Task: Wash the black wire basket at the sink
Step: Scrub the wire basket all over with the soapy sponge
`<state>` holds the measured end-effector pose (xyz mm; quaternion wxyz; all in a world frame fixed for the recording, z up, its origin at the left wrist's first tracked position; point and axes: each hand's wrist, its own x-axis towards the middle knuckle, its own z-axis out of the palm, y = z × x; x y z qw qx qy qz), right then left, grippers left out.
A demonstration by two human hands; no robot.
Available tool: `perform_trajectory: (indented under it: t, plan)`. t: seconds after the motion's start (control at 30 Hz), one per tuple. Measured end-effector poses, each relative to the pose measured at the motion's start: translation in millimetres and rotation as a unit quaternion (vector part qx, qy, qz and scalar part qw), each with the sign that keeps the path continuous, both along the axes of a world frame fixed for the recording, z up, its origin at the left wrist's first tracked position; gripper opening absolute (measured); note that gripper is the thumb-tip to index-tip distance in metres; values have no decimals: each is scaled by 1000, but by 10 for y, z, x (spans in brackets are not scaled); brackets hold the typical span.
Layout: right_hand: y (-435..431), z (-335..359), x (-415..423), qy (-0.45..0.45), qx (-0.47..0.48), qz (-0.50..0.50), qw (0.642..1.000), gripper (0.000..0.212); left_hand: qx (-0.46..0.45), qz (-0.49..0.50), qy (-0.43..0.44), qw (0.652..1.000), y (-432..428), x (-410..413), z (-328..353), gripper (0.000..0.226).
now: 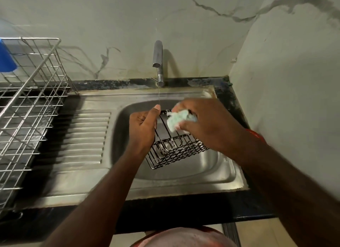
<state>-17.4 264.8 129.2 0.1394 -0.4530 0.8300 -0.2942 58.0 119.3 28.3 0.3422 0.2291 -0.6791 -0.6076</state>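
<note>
A black wire basket (174,151) hangs tilted over the steel sink bowl (202,171), soapy foam on its lower wires. My left hand (143,129) grips the basket's left edge. My right hand (204,123) holds a pale green soapy sponge (176,120) pressed against the basket's upper wires. A thin stream of water falls from the chrome tap (158,61) and lands close to my left thumb. My hands hide the basket's top part.
A ribbed steel drainboard (82,138) lies left of the bowl. A large silver wire dish rack (29,103) stands at the far left with a blue object (6,59) in it. A marbled wall rises behind and on the right. The black counter edge (165,215) runs in front.
</note>
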Motion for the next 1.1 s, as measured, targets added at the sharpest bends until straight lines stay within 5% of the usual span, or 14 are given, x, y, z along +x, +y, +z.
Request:
perform_trajectory:
  t: [0.1,0.27,0.4,0.47,0.6,0.9,1.1]
  plan:
    - [-194,-50,21,30,-24,-10,999,25,9,-2,10,1000,35,-25,8,56]
    - [-26,-89,219,58,73,55,994,27,5,21,5,1000,-18,9,27,51]
    - [163,-91,242,-7,112,85,990,26,2,43,6,999,-111,72,16,57]
    - [113,-49,89,-30,67,61,995,19,9,46,23,999,-155,64,21,60]
    - [-207,-18,-163,82,-38,9,996,25,7,32,36,999,-155,32,40,63]
    - [13,-93,8,63,90,145,983,36,39,42,33,998,-226,87,-68,61]
    - [-300,-66,-203,77,0,72,994,28,17,12,21,1000,-166,74,-9,52]
